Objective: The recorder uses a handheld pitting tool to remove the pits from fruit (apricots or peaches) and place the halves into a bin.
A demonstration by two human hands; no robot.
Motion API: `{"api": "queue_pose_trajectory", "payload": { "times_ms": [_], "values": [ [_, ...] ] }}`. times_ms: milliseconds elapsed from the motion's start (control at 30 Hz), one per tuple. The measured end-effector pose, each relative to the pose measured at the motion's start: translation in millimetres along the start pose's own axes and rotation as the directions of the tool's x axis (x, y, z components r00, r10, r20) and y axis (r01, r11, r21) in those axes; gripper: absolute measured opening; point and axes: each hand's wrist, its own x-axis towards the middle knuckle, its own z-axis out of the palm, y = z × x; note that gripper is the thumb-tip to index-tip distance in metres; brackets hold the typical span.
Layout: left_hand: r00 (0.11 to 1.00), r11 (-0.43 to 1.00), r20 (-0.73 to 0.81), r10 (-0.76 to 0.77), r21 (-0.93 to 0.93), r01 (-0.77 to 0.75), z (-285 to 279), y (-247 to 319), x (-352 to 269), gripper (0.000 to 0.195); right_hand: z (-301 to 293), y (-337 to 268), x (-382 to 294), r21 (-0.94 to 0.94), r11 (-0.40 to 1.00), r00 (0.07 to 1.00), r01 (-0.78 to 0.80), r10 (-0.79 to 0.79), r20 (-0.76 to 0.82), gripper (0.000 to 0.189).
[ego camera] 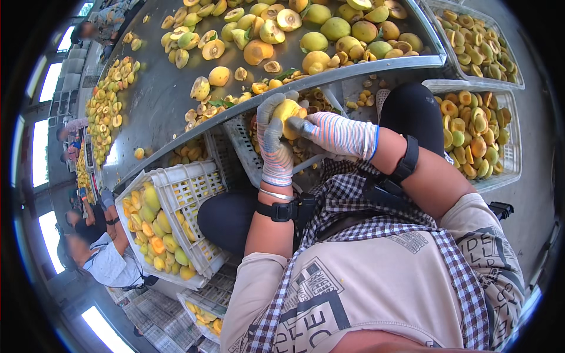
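Note:
My left hand (272, 132), in a striped knit glove with grey coating, is closed around a yellow stone fruit (288, 115), perhaps a peach or an apricot, at the table's near edge. Against the fruit's right side press the fingers of my right hand (324, 132), gloved alike. The fruit's flesh shows an opened part at the right; whether a tool is in my fingers cannot be told. Just beyond my hands lies a metal-topped table (163, 88) with whole fruits (335, 29), halved fruits (289, 20) and loose pits (272, 66).
Plastic crates of halved fruit stand at the right (514, 128) and upper right (521, 66). A tilted white crate (190, 176) full of fruit is beside my left knee. Below my hands is another crate (247, 150). Other people work along the table's left side, one person (110, 260) close by.

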Motion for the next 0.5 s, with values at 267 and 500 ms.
{"api": "queue_pose_trajectory", "payload": {
  "times_ms": [267, 500],
  "values": [
    [0.990, 0.973, -0.130, 0.055, 0.228, -0.024, -6, -8, -6, 0.041, 0, -34, -21, 0.225, 0.912, 0.934, -0.343, 0.305, 0.188, 0.053],
    [0.972, 0.968, -0.136, 0.192, 0.187, -0.166, -6, -18, -12, 0.046, 4, -23, -23, 0.605, 0.654, 0.875, -0.454, 0.201, 0.440, 0.047]
  ]
}}
